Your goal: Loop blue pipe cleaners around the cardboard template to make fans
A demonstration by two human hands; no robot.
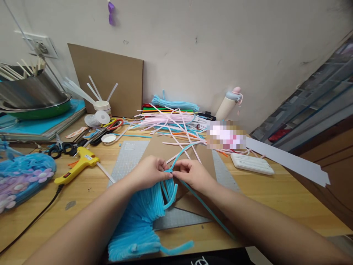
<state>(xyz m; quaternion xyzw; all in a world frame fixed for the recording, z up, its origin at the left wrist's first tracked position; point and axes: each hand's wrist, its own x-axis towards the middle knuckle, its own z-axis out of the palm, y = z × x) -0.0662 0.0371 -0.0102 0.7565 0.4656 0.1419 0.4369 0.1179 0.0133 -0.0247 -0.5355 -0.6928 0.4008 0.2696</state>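
My left hand (154,171) pinches the upper edge of a blue piece made of pipe cleaners (138,217), which are laid side by side in dense rows. Close beside it, my right hand (193,175) has its thumb and fingers closed on a loose blue pipe cleaner (204,204) at that same edge. One length of blue runs down to the lower right, and another rises from between the fingertips. Two short ends stick out from the right side of the piece. A brown cardboard sheet (190,147) and a grey cutting mat (127,147) lie underneath.
A yellow glue gun (78,165) with a cord lies left, near black scissors (62,147) and a blue flowered piece (27,180). Pink and blue pipe cleaners (168,119) pile up behind. Farther right are a bottle (227,105) and a white flat box (252,163).
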